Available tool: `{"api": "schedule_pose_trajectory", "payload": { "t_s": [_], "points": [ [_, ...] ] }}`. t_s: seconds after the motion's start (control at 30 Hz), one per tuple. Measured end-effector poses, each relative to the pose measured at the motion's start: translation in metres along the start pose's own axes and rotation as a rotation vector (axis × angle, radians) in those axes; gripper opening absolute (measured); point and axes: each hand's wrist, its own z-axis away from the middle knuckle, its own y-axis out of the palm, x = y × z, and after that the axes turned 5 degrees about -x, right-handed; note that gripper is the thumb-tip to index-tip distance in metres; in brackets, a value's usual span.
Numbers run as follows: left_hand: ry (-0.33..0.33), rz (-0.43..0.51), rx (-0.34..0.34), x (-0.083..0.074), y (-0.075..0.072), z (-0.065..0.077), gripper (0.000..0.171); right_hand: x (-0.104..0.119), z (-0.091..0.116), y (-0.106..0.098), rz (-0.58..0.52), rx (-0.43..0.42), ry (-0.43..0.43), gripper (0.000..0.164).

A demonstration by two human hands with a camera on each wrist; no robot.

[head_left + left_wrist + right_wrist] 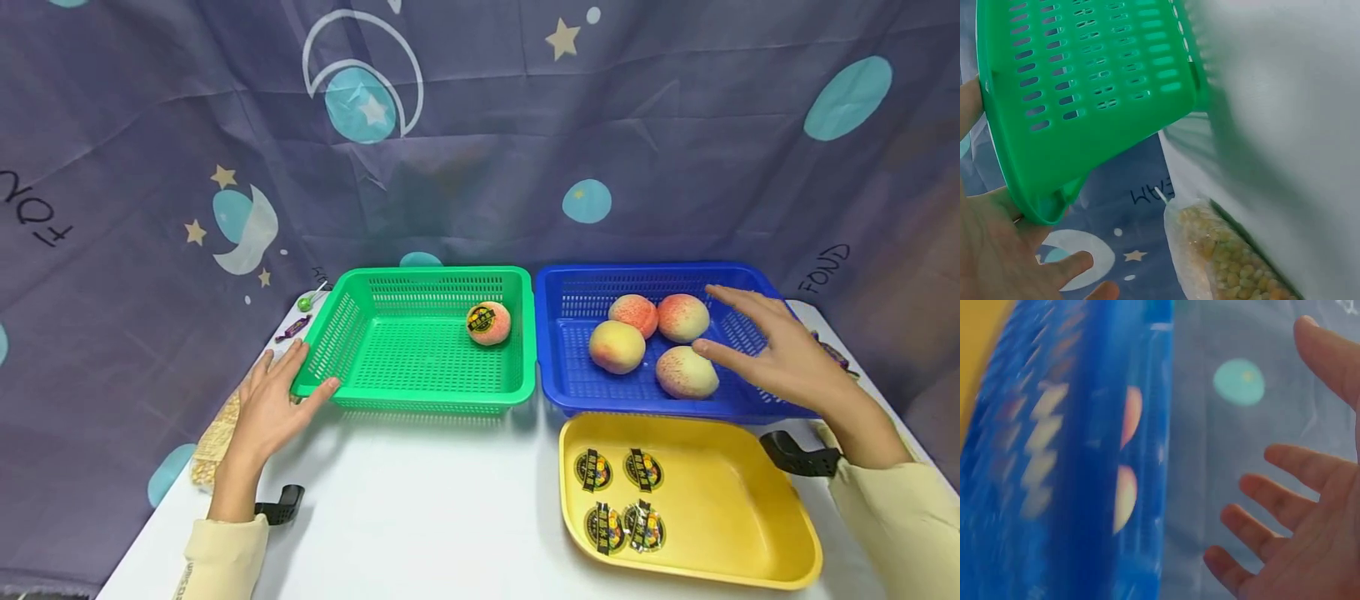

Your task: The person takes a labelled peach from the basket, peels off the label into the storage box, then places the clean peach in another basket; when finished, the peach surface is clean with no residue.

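Note:
A green basket stands on the left, holding one peach with a black round sticker on it. My left hand is at this basket's front left corner, fingers extended and thumb at the rim; the left wrist view shows the hand around the corner. To the right is a blue basket with several peaches lying inside. Over its right side hovers my right hand, fingers spread and holding nothing. Blurred in the right wrist view, the blue basket lies beside the open palm.
A yellow tray with several round stickers in its left part sits before the blue basket. Beside the left forearm lies a bag of corn kernels. A lollipop and a wrapped candy are left of the green basket. Patterned cloth hangs behind.

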Motion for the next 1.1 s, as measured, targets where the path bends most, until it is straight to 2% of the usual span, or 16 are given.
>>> {"api": "schedule_pose_trajectory", "payload": {
  "t_s": [0.2, 0.4, 0.6, 0.77, 1.1],
  "points": [
    [-0.008, 0.012, 0.014, -0.002, 0.002, -0.004, 0.087, 0.036, -0.018, 0.019, -0.092, 0.028, -0.053, 0.067],
    [-0.043, 0.042, 0.045, -0.003, 0.000, -0.007, 0.092, 0.063, -0.037, 0.043, -0.168, 0.069, -0.123, 0.054],
    [-0.060, 0.085, 0.087, -0.002, -0.003, -0.010, 0.098, 0.083, -0.062, 0.067, -0.265, 0.156, -0.204, 0.052],
    [-0.066, 0.100, 0.109, 0.000, -0.005, -0.011, 0.100, 0.103, -0.084, 0.092, -0.285, 0.221, -0.246, 0.053],
    [-0.074, 0.118, 0.101, 0.002, -0.002, -0.012, 0.099, 0.137, -0.120, 0.139, -0.345, 0.328, -0.201, 0.049]
  ]
}}
